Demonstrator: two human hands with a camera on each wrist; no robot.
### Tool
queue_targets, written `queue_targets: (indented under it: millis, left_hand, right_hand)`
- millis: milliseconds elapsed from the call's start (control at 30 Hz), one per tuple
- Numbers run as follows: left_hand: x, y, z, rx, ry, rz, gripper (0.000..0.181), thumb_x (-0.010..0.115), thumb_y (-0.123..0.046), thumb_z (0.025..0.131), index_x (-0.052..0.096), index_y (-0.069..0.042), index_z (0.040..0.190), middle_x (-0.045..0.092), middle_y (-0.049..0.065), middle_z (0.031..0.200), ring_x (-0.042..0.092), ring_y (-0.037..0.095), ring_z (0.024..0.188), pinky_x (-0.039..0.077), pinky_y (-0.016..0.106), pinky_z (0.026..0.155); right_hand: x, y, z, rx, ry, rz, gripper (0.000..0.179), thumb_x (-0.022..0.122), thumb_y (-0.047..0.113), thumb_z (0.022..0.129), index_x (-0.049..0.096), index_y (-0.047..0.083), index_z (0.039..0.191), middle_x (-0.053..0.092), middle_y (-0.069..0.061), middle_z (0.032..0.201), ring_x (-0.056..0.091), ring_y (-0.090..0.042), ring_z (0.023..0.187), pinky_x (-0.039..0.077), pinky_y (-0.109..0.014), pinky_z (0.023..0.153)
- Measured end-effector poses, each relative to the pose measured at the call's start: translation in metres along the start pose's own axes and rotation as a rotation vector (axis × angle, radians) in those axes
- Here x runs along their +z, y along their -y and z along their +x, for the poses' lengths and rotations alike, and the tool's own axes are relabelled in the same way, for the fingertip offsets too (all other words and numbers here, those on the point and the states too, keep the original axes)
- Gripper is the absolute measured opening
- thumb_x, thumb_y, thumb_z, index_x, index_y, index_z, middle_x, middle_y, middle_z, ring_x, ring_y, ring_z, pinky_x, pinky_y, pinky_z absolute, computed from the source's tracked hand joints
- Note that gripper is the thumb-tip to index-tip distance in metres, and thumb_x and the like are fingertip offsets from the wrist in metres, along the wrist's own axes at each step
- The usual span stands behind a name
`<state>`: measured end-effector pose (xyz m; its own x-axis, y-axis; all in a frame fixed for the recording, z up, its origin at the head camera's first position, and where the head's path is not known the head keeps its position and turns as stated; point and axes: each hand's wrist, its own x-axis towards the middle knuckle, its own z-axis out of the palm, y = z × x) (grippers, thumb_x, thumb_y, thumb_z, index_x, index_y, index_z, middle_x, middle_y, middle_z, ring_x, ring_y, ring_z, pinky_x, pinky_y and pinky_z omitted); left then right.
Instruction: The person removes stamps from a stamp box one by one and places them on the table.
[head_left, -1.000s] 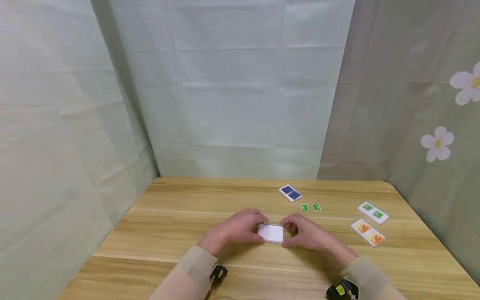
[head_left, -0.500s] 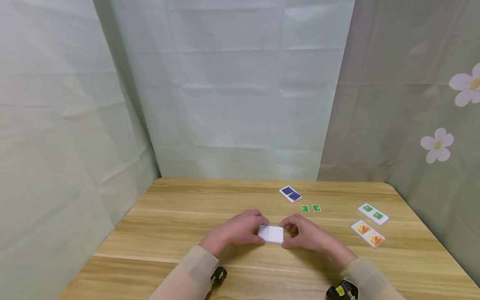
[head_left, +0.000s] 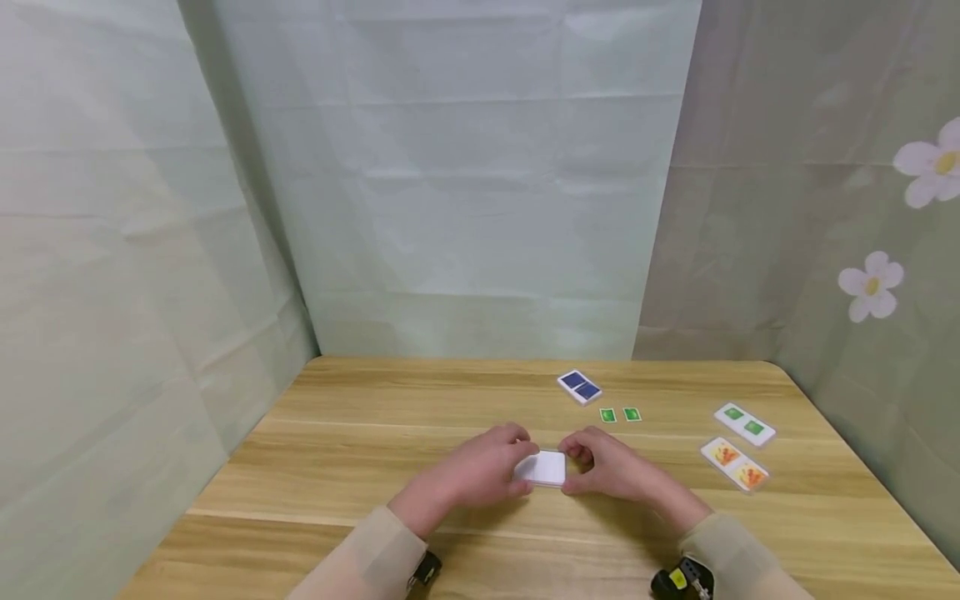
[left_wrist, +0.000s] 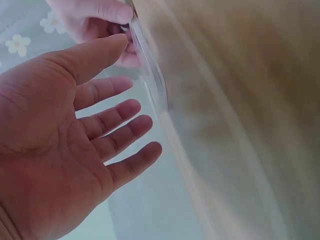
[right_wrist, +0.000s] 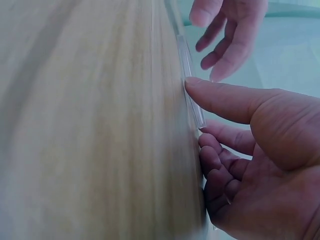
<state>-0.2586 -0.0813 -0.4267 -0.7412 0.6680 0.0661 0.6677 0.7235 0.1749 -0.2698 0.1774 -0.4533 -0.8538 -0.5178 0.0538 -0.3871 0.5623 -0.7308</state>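
Observation:
A small white rectangular card with a clear rim (head_left: 551,469) lies flat on the table in front of me in the head view. My right hand (head_left: 618,468) pinches its right end, thumb on the near edge and curled index finger on the far edge. Over the card's left end hovers my left hand (head_left: 480,471), partly hiding it. In the left wrist view that hand (left_wrist: 60,130) has its fingers spread, apart from the thin clear edge (left_wrist: 150,65). From the right wrist, the right thumb (right_wrist: 225,97) touches the card's side.
Beyond the hands lie two small green picture tiles (head_left: 608,415) and a card stack with dark blue rectangles (head_left: 580,387). To the right sit a card with two green pictures (head_left: 744,424) and another with orange pictures (head_left: 734,464). Cloth curtains (head_left: 480,208) border the wooden table (head_left: 360,408).
My left hand has let go of the card's left end, and its fingers have spread and risen slightly. The right hand has kept its grip. The other cards lie as before.

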Motion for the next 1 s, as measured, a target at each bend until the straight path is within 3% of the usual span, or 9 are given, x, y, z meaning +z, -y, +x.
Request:
queue_targets:
  millis: [467,633,800,1000]
  left_hand:
    - [0.002,-0.024,-0.016,0.088,-0.041,0.233,0.050,0.085,-0.039,0.099,0.072,-0.013,0.141,0.067,0.008,0.148,0.063,0.025,0.136,0.049,0.043,0.116]
    - [0.005,-0.030,-0.022,0.088,-0.048,0.301,0.052,0.084,-0.044,0.099,0.072,-0.016,0.141,0.067,0.004,0.148,0.061,0.019,0.138,0.048,0.045,0.117]
    - [0.008,-0.033,-0.027,0.079,-0.032,0.310,0.051,0.083,-0.046,0.099,0.071,-0.018,0.140,0.066,0.002,0.149,0.060,0.017,0.139,0.048,0.047,0.118]
    - [0.009,-0.035,-0.030,0.085,-0.017,0.321,0.050,0.082,-0.049,0.099,0.071,-0.019,0.137,0.066,0.001,0.149,0.061,0.017,0.139,0.048,0.046,0.118]
  right_hand:
    - [-0.002,0.002,-0.009,-0.033,-0.006,-0.060,0.057,0.094,0.017,0.089,0.069,-0.002,0.137,0.063,-0.003,0.113,0.058,-0.021,0.104,0.054,-0.036,0.091]
    - [0.000,0.008,-0.018,-0.076,-0.031,-0.178,0.062,0.093,0.023,0.091,0.067,-0.003,0.142,0.066,-0.005,0.120,0.062,-0.024,0.108,0.056,-0.044,0.095]
    - [0.003,0.014,-0.028,-0.096,-0.047,-0.296,0.063,0.091,0.025,0.093,0.067,0.000,0.144,0.067,-0.013,0.135,0.065,-0.036,0.123,0.054,-0.060,0.106]
    - [0.009,0.020,-0.039,-0.140,-0.063,-0.403,0.052,0.087,0.016,0.096,0.069,0.002,0.143,0.068,-0.015,0.140,0.066,-0.039,0.128,0.054,-0.060,0.106]
